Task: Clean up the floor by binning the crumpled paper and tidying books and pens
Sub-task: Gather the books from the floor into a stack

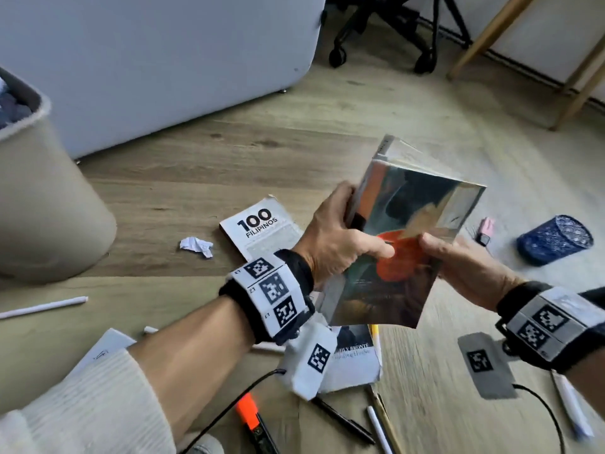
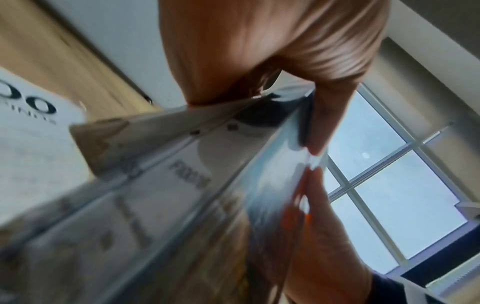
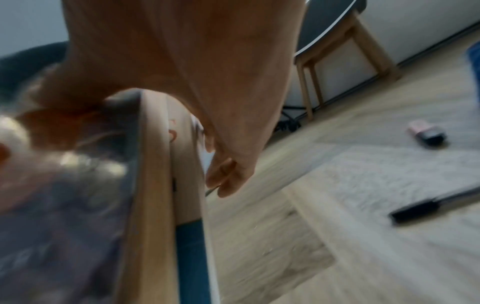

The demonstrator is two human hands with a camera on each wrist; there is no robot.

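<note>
Both hands hold a small stack of books (image 1: 402, 244) above the floor; the top one has a glossy dark cover with an orange patch. My left hand (image 1: 340, 234) grips the stack's left edge, thumb on the cover. My right hand (image 1: 458, 257) grips its right edge (image 3: 155, 185), thumb on top and fingers underneath. The left wrist view shows the spines (image 2: 194, 174) and both thumbs meeting on the cover. On the floor lie the "100 Filipinos" book (image 1: 262, 227), a crumpled paper ball (image 1: 196, 245), a Brontë book (image 1: 355, 358) and several pens (image 1: 343, 422).
A beige bin (image 1: 42, 204) stands at the left. A blue mesh pen holder (image 1: 555, 240) lies tipped at the right beside a pink highlighter (image 1: 486, 229). An orange highlighter (image 1: 248, 411) lies near me. Behind are a grey cabinet (image 1: 163, 60), an office chair base (image 1: 393, 34) and wooden legs (image 1: 579, 90).
</note>
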